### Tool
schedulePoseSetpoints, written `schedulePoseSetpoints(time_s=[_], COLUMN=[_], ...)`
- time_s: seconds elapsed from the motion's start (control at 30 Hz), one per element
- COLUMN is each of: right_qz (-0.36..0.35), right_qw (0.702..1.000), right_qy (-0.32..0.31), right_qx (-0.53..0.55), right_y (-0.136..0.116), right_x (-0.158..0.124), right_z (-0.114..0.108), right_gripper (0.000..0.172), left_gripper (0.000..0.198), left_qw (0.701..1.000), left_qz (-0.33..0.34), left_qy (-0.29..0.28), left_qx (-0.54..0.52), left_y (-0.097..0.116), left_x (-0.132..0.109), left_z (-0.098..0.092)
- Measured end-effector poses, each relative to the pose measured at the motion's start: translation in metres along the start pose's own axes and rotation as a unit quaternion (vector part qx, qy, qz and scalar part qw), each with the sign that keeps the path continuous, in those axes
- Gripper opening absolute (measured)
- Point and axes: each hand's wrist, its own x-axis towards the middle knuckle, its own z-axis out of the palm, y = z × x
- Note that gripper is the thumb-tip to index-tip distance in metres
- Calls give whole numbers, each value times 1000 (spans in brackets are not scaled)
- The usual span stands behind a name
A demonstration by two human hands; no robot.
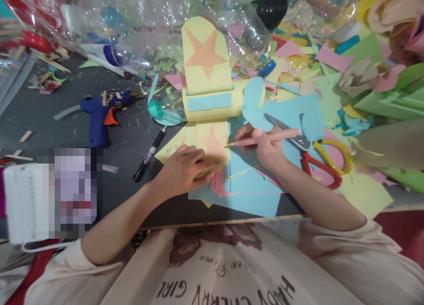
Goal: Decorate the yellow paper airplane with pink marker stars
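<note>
A toy plane (213,104), made from a plastic bottle wrapped in yellow paper, lies in front of me, its green cap (155,108) to the left. Its far wing (207,53) bears an orange star. On the near wing a paler orange star (212,141) shows, partly covered by my left hand (188,168), which rests on that wing with fingers bent and lying over it. My right hand (265,146) grips an orange felt-tip pen (280,135), its tip at the right edge of the near wing. A blue paper tail (254,99) stands at the bottle's right end.
Scissors (306,150) with red and yellow handles lie beside my right forearm. A blue glue gun (99,115) and a black pen (150,152) lie to the left. Blue paper sheets (251,203) sit under the plane. Plastic bottles (145,53) and coloured scraps crowd the back.
</note>
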Motion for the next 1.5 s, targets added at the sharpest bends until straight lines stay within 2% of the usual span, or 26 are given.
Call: schedulePoseSetpoints(time_s=[0.07, 0.13, 0.2, 0.27, 0.6, 1.0, 1.13, 1.33, 1.5], right_qz=[0, 13, 29, 42, 70, 78, 75, 74, 45], right_qw=[1000, 999, 999, 999, 997, 995, 995, 996, 998], right_qy=[30, 44, 29, 1, -44, -64, -58, -47, -22], right_qx=[-3, -6, -10, -19, -9, -9, -9, -32, -26], right_y=[1, 2, 1, 1, -1, -4, -5, -8, -5], right_x=[2, 4, 6, 8, 11, 11, 12, 11, 13], right_z=[-1, -2, -2, -3, -4, -4, -3, 0, -1], right_gripper=[49, 31, 19, 15, 19, 24, 26, 19, 19], left_gripper=[36, 36, 36, 36, 37, 34, 34, 36, 34], left_qw=[1000, 1000, 1000, 1000, 1000, 1000, 1000, 1000, 999], left_qz=[9, 20, 25, 28, 24, 28, 27, 23, 21], left_qy=[5, 11, 12, 8, -4, -3, 1, 4, -4], left_qx=[-4, -5, -2, 1, 1, -9, -11, -14, -24], left_y=[0, 0, 1, 1, 1, 1, 0, 1, 1], left_x=[0, 1, 1, 2, 2, 2, 2, 2, 2], left_z=[0, -1, -1, -1, -2, -2, -2, -2, -2])
